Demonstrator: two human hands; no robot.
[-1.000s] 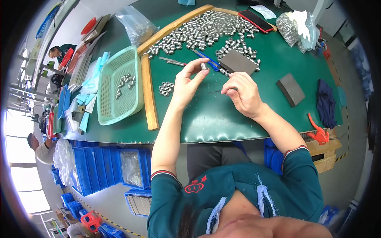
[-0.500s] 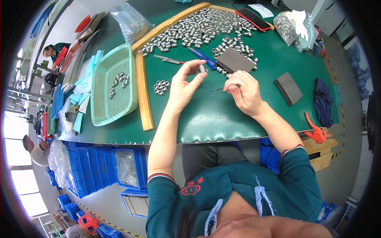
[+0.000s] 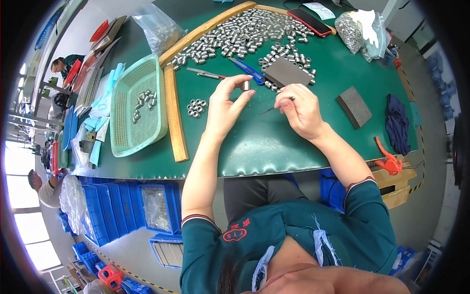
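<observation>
The left hand (image 3: 223, 108) pinches one metal sleeve (image 3: 246, 86), the right (image 3: 301, 110) one thin tool (image 3: 267, 111) (two blocks (image 3: 287, 72) nearby).

Glossy tabletop (image 3: 264, 144) here, shiny metal sleeves (image 3: 230, 43) towards its far edge, rough matt block (image 3: 354, 108) nearer the right edge!

The person's left hand (image 3: 225, 105) pinches a small metal tube (image 3: 246, 86) between thumb and fingers above the green table (image 3: 249, 154). Near it, the right hand (image 3: 302, 110) grips a thin tool (image 3: 268, 110), its tip pointing left. Beyond them I see a big heap of tubes (image 3: 240, 38), with a blue knife (image 3: 246, 69) lying on this side of it. Off to the left, a wooden strip (image 3: 176, 120) stands between a small cluster of tubes (image 3: 197, 108) and a pale green basket (image 3: 163, 110) holding a few more.
</observation>
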